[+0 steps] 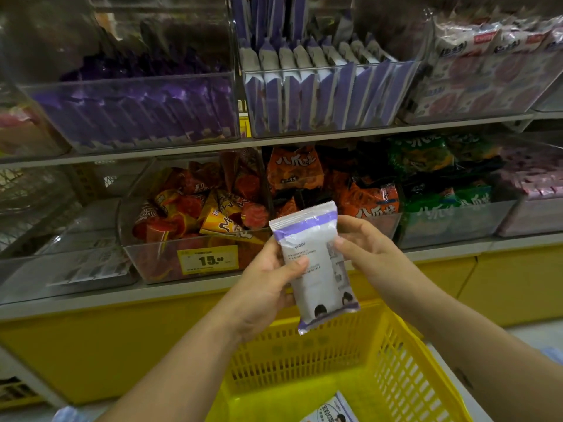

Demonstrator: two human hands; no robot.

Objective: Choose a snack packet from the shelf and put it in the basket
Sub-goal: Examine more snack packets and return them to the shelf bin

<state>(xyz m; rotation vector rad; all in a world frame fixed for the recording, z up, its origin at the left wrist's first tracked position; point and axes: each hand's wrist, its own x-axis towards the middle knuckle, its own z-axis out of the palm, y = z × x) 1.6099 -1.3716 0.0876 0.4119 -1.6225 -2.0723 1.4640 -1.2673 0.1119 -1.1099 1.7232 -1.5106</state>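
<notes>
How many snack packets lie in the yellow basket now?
1: a packet on the basket floor, at the picture's bottom edge. More may lie out of view.

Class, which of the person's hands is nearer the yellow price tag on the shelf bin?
Left. The left hand is just right of the price tag; the right hand is beyond the packet.

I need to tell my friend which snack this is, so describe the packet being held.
Find the yellow basket at the bottom. Just above its far rim, the left hand and right hand hold one packet. It is white with purple bands at both ends, unlike the orange bags and green bags behind.
</notes>
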